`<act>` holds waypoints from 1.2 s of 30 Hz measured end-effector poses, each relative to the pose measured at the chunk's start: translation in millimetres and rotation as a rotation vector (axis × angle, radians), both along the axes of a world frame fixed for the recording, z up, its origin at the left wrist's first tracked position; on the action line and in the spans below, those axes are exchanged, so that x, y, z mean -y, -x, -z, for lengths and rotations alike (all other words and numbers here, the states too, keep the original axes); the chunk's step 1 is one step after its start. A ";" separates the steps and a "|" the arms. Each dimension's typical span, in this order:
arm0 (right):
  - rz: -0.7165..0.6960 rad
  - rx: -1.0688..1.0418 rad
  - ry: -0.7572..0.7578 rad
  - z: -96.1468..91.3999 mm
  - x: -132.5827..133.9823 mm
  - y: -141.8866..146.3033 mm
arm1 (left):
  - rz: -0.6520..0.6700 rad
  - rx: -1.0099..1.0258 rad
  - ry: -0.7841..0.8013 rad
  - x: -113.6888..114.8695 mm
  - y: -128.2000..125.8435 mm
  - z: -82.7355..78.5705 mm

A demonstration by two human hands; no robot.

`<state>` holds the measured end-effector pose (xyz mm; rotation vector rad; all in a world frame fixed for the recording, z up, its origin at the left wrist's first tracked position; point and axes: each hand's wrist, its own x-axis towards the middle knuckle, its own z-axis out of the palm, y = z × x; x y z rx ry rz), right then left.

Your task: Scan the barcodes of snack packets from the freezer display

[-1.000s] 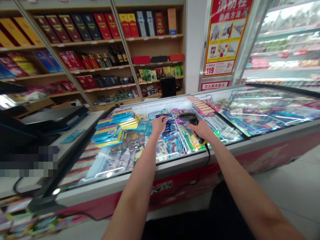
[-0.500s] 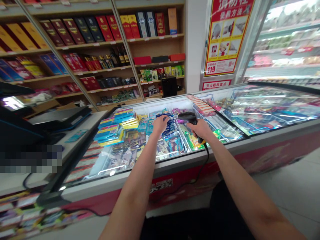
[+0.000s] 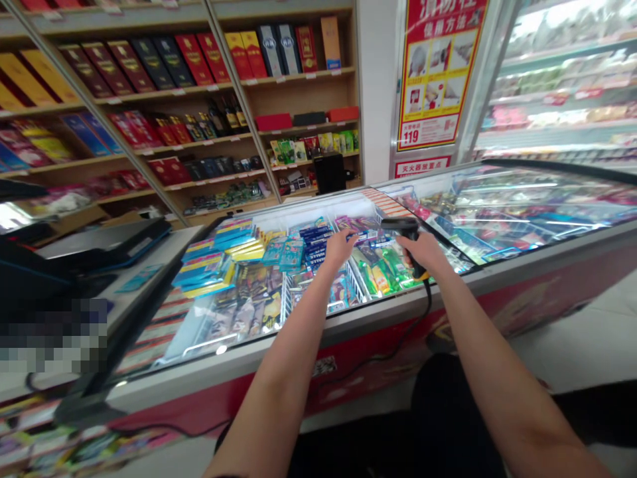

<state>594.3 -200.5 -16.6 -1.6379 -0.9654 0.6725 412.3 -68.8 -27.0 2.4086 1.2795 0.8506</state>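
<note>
My right hand (image 3: 428, 253) is closed around the grip of a black barcode scanner (image 3: 405, 227), whose cable hangs down over the freezer's front. My left hand (image 3: 341, 248) is pinched shut just left of the scanner's head. At its fingertips shows the end of a small blue-and-white candy pack (image 3: 362, 236); most of it is hidden. Left of that hand, a row of dark blue candy packs (image 3: 314, 247) lies on the glass top of a chest freezer (image 3: 279, 344). Light blue packets (image 3: 291, 253) lie beside them.
Stacks of blue-and-yellow packets (image 3: 206, 269) lie on the glass to the left. Wrapped ice creams (image 3: 383, 272) sit in wire baskets inside the freezer. A counter with a dark device (image 3: 124, 242) stands at left. Shelves of boxes (image 3: 199, 60) line the back.
Both hands have moved right across the freezer top, the scanner with them. My left hand has come away from the dark blue row with the small pack. The view has shifted slightly.
</note>
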 end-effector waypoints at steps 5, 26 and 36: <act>0.064 -0.072 -0.039 1.3 9.2 -17.8 | 0.079 0.025 0.013 7.4 -40.6 17.6; 0.088 -0.060 -0.010 15.6 10.1 -36.2 | 0.030 0.006 -0.108 5.2 -83.9 49.5; 0.031 -0.012 0.010 22.2 -1.4 -23.0 | -0.066 -0.014 -0.164 8.3 -57.8 32.9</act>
